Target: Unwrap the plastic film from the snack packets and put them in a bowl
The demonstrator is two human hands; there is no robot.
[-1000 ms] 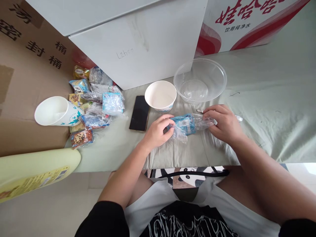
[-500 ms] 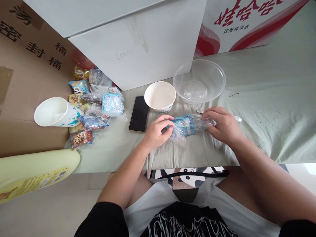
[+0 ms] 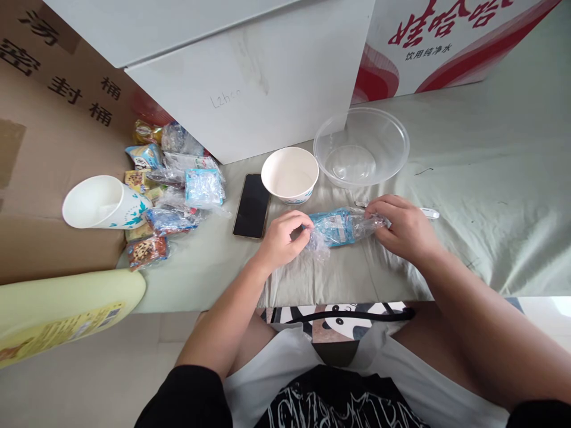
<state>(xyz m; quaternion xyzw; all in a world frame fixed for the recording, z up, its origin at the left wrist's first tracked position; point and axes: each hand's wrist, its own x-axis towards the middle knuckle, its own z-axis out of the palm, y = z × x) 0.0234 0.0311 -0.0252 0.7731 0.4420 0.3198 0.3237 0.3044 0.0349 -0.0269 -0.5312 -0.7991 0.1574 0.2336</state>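
My left hand (image 3: 285, 239) pinches one end of a crinkled, clear plastic film (image 3: 317, 245), thumb against fingers, and my right hand (image 3: 401, 229) is closed on its other end; between them, on the pale green cloth (image 3: 343, 279), lies a flat blue packet (image 3: 338, 229) with a white label; the film seems to enclose it, so that much looks done; what is left, I judge, is the two ends in my fingers, and I cannot tell whether either is sealed; well left of my left hand, a heap of colourful, plastic-wrapped packets (image 3: 204, 187) looks set aside; beyond that hand stands a round white paper bowl (image 3: 289, 169).
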